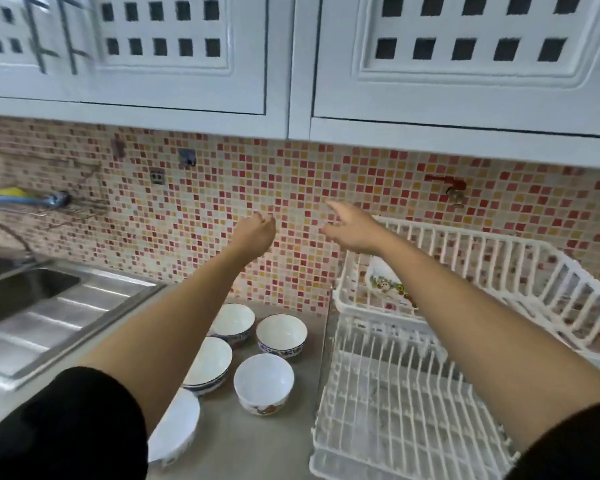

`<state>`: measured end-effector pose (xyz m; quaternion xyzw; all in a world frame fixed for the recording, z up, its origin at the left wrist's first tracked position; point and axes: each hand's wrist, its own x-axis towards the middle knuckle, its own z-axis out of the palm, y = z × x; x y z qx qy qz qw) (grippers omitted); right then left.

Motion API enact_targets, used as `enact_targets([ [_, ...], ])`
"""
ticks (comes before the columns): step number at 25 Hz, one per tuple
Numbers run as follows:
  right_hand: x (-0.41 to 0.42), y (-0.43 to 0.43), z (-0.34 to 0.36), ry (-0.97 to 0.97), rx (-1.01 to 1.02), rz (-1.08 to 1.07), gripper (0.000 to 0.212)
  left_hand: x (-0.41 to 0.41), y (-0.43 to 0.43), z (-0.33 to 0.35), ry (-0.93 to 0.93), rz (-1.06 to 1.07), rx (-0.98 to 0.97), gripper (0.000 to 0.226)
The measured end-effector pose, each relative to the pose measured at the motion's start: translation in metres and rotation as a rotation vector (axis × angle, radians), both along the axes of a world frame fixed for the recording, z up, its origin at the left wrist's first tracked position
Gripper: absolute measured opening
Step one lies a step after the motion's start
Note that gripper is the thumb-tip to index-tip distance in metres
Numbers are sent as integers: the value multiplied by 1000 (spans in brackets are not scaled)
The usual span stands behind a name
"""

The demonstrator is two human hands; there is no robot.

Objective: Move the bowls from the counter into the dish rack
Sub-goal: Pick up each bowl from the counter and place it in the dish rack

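Note:
Several white bowls stand on the grey counter [229,441] between the sink and the rack: one at the back [234,320], one beside it [282,333], one in the middle [211,362], one nearer [264,381], and a larger one [177,424] partly hidden under my left arm. The white dish rack [395,403] lies to their right, its lower tier bare. Both arms are stretched out high above the bowls toward the tiled wall. My left hand [253,233] is curled into a loose fist and holds nothing. My right hand [352,226] has its fingers spread, also holding nothing.
A raised white basket [520,271] at the rack's back holds a decorated white dish [385,282]. A steel sink [28,299] with a drainboard is at the left. White wall cabinets [291,64] hang overhead. A red tap [447,185] sticks out of the tiles.

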<state>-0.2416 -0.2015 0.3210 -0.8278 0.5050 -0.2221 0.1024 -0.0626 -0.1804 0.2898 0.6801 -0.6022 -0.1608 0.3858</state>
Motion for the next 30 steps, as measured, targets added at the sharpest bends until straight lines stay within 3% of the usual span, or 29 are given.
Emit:
enact_targets([
  [3, 98, 19, -32, 97, 47, 118, 66, 86, 32, -38, -23, 163, 136, 47],
  [7, 188, 42, -124, 213, 215, 172, 67, 164, 76, -109, -231, 266, 346, 45],
  [11, 228, 65, -240, 189, 452, 46, 63, 209, 104, -203, -302, 254, 575, 48],
  [16, 258, 87, -339, 64, 634, -154, 63, 233, 116, -301, -207, 176, 684, 45],
  [20, 259, 94, -380, 58, 758, -224, 50, 230, 124, -339, -99, 159, 659, 66],
  [23, 253, 100, -382, -7, 734, -229, 41, 226, 128, -340, -91, 198, 600, 73],
  [28, 239, 96, -322, -76, 449, -149, 29, 228, 115, -285, -149, 236, 366, 34],
  [30, 226, 89, -282, -27, 257, -113, 40, 218, 102, -246, -212, 200, 189, 36],
])
